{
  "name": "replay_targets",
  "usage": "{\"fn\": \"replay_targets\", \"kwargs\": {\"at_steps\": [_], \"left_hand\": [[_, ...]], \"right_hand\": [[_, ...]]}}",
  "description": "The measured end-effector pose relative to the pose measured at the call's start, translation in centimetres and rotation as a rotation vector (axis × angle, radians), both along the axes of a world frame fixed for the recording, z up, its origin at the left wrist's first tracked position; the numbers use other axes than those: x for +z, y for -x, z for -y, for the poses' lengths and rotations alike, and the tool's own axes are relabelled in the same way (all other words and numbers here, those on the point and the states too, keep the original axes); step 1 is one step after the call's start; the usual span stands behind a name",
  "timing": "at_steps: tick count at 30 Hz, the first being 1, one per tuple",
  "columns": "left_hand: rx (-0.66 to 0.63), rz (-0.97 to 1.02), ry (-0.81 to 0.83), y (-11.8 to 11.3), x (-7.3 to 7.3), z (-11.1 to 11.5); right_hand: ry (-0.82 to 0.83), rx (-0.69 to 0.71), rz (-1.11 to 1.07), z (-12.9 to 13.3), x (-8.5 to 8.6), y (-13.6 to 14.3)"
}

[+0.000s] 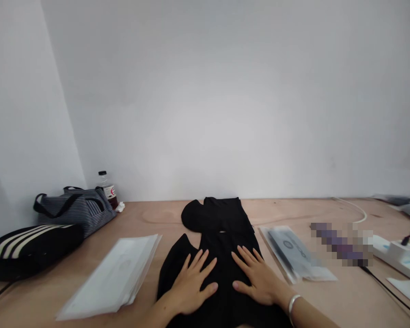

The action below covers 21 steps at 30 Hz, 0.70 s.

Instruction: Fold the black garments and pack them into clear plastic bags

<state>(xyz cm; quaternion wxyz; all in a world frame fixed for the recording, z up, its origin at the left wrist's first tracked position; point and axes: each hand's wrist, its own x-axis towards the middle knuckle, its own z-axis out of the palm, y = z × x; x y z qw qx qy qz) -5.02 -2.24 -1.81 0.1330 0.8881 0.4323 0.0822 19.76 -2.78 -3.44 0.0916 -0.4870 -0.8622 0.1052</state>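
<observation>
A black cloth garment [222, 246] lies spread on the wooden table in front of me, its far end almost at the wall. Rounded flaps stick out along its left side. Its exact kind I cannot make out. My left hand [193, 284] rests flat on the nearer part of the fabric, fingers spread. Opposite it, my right hand [258, 278] also lies flat on the cloth with fingers apart, a silver bangle on the wrist. Neither hand grips anything.
Left stand a stack of clear plastic bags [112, 278], a black striped bag [34, 248], a grey striped handbag [78, 207] and a bottle [108, 191]. Right lie a packed plastic bag [295, 255], a blurred-out item [340, 243] with a cable and a power strip [405, 262].
</observation>
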Motion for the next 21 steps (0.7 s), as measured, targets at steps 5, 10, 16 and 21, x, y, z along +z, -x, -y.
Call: {"fn": "replay_targets", "kwargs": {"at_steps": [5,10,16,21], "left_hand": [[0.013,0.010,0.016,0.1,0.1,1.5],[0.064,-0.029,0.058,-0.1,0.4,2.3],[0.057,-0.053,0.029,-0.2,0.4,2.1],[-0.025,0.015,0.002,0.8,1.1,2.4]], "right_hand": [[0.007,0.052,0.008,1.5,0.4,-0.9],[0.010,0.088,0.001,2.1,0.4,-1.5],[0.033,0.118,-0.024,1.9,0.5,-1.5],[0.095,0.211,-0.125,3.7,2.8,-1.0]]}}
